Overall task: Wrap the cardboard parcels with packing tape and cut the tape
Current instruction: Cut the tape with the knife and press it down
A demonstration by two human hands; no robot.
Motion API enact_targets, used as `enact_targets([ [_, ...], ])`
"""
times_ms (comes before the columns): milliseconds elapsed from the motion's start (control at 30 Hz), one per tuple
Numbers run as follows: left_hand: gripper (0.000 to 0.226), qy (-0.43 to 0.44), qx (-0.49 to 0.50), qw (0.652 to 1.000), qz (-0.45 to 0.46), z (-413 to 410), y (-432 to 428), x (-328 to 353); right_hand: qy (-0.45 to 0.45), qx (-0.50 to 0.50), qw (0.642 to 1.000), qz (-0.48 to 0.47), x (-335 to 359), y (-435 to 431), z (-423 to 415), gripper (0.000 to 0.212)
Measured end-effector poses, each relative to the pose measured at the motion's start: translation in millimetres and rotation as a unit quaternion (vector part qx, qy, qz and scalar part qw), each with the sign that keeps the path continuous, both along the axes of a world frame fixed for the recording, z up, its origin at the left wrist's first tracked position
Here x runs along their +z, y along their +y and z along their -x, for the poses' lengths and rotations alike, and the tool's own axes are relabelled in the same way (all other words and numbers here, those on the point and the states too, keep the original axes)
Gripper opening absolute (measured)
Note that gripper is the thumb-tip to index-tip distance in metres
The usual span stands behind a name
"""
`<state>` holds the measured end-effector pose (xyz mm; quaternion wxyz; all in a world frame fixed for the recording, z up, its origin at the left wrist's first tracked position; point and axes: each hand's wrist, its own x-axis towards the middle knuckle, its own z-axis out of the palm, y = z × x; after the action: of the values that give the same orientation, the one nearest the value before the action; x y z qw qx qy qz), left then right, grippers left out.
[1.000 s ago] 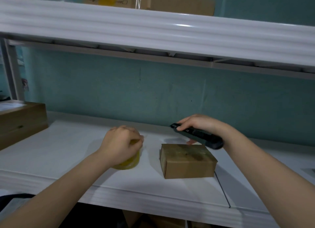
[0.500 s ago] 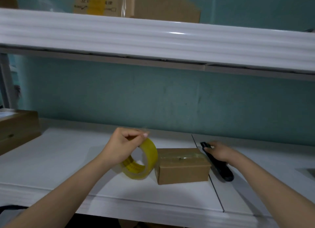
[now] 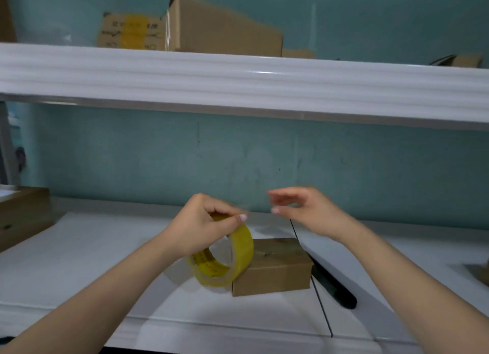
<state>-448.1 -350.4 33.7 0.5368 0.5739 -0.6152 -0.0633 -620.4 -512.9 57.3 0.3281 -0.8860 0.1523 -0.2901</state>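
Both hands are raised above the front of the white table (image 3: pixel 87 250). Left hand (image 3: pixel 201 226): closed on the upper rim of the yellow tape roll (image 3: pixel 225 261), thumb and fingertips pinched at the roll's top edge; the roll is held on edge, its open core facing the camera, its lower part just in front of the left end of the cardboard parcel (image 3: pixel 275 266). Whether roll and parcel touch cannot be told. Right hand (image 3: pixel 307 210): empty, fingers loosely spread and slightly curled, thumb and forefinger apart, hovering above and behind the parcel, near the left hand's fingertips; its outline is motion-blurred.

Parcel: a small brown box lying flat on the table, beside a dark seam in the tabletop. Black-handled cutter (image 3: pixel 333 285): lying on the table just right of the parcel, angled toward the front edge, touched by neither hand.

Surroundings: a brown wooden box (image 3: pixel 23 216) at the far left of the table; a white upper shelf (image 3: pixel 238 78) spanning the view overhead, carrying several cardboard boxes (image 3: pixel 222 28), one bearing yellow tape and handwriting; a teal wall (image 3: pixel 238 157) behind. A brown object at the right edge is cut off by the frame.
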Motion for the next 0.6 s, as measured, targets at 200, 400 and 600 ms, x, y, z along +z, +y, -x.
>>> enact_targets([
  [200,0.009,-0.057,-0.02,0.998,-0.011,21,-16,16,-0.05,0.172,0.978,-0.104,20,30,-6,0.036],
  [400,0.009,-0.065,-0.045,0.997,-0.012,27,-23,19,-0.123,0.156,0.972,-0.126,17,31,-1,0.031],
  [600,0.038,-0.023,-0.134,0.99,-0.036,23,-21,23,-0.158,0.121,0.971,-0.131,33,28,9,0.027],
])
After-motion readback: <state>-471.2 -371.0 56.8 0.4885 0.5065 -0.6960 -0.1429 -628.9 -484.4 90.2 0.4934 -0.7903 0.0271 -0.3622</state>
